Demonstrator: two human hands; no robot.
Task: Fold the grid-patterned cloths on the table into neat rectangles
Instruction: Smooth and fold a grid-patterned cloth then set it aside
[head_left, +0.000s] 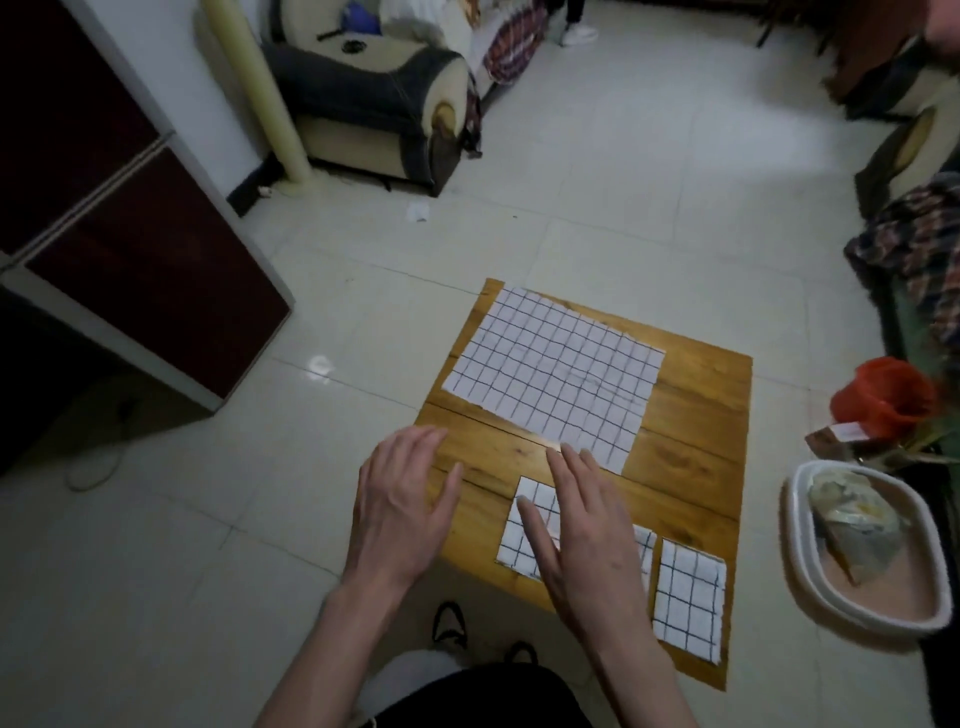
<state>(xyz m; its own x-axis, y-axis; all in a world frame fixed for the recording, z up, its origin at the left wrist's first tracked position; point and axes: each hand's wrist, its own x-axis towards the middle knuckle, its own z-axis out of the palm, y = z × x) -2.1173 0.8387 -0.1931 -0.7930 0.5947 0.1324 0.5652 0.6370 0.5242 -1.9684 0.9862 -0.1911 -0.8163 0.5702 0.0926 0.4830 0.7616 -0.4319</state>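
Wooden table (696, 415) on tiled floor. Big unfolded grid cloth (556, 371) lies flat across far half. Two folded cloths at near edge: one (532, 525) under right hand (587, 530), fingers straight, flat on it; other (688, 597) just beside, to the right. Left hand (402, 504) open w/ fingers spread, over table's left edge, holding nothing.

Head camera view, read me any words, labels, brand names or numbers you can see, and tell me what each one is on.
No text can be read anywhere in this view.
White label on the small brown box beside the red plastic container: too blurred to read.
White grid-patterned cloths, the large unfolded one and the folded ones on the wooden table: only drawn lines, no writing.
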